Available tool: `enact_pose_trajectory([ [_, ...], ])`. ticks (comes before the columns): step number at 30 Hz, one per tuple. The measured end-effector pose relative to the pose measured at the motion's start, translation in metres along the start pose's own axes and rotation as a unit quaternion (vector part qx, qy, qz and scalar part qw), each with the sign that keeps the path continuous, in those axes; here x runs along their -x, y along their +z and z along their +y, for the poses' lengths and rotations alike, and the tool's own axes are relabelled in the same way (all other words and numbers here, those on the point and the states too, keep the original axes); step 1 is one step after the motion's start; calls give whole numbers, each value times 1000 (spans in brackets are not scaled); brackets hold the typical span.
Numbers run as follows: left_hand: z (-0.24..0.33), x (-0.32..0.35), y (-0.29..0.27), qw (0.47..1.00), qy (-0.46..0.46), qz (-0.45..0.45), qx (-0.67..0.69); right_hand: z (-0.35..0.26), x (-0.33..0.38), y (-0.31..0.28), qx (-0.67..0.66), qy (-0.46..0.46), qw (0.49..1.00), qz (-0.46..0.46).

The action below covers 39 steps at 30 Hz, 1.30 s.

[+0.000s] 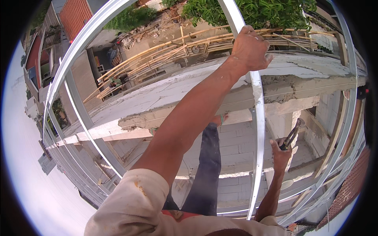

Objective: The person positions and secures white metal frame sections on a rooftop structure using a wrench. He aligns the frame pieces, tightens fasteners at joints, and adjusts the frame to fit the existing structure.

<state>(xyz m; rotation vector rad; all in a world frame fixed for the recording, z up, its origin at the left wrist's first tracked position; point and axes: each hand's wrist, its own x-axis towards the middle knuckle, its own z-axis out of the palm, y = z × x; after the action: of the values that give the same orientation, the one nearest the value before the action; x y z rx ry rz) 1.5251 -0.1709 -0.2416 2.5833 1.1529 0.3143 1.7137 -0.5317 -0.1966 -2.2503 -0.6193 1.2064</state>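
My left arm reaches up and across the middle, and my left hand (252,49) is closed around a silvery metal beam (258,102). The beam runs from the top edge down past the wall toward my body. Lower right, my right hand (280,151) grips a dark-handled metal tool (292,135), pointing up and away from me. Its head is too small to tell the exact kind. My feet (221,118), in green-strapped footwear, rest at the rough concrete wall top (157,118).
More metal beams (75,53) curve along the left, with others (346,129) at the right. Below me lies a deep drop to a block-walled room (232,192). Beyond the wall are bamboo poles (157,51), rubble and a leafy tree (256,13). A thin string runs along the wall.
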Motion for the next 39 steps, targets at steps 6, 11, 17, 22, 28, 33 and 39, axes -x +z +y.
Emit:
enact_pose_trajectory([
  [6,3,43,-66,991,43,-122,-23,-52,60,68,235,-139,962,21],
  [11,44,144,-155,953,-111,116,258,-84,94,65,251,-116,961,18],
  [17,168,425,-247,857,-193,-183,442,-72,113,55,255,-157,954,8],
  [22,259,588,-322,813,-87,-235,526,-86,138,57,211,-146,966,-39],
  [28,258,601,-423,827,-215,-308,419,-76,163,45,339,-195,920,18],
  [33,234,644,-478,784,-275,-385,401,-94,291,10,204,-133,957,-159],
  [39,222,727,-561,762,-392,-293,423,-235,567,-5,193,111,909,-352],
])
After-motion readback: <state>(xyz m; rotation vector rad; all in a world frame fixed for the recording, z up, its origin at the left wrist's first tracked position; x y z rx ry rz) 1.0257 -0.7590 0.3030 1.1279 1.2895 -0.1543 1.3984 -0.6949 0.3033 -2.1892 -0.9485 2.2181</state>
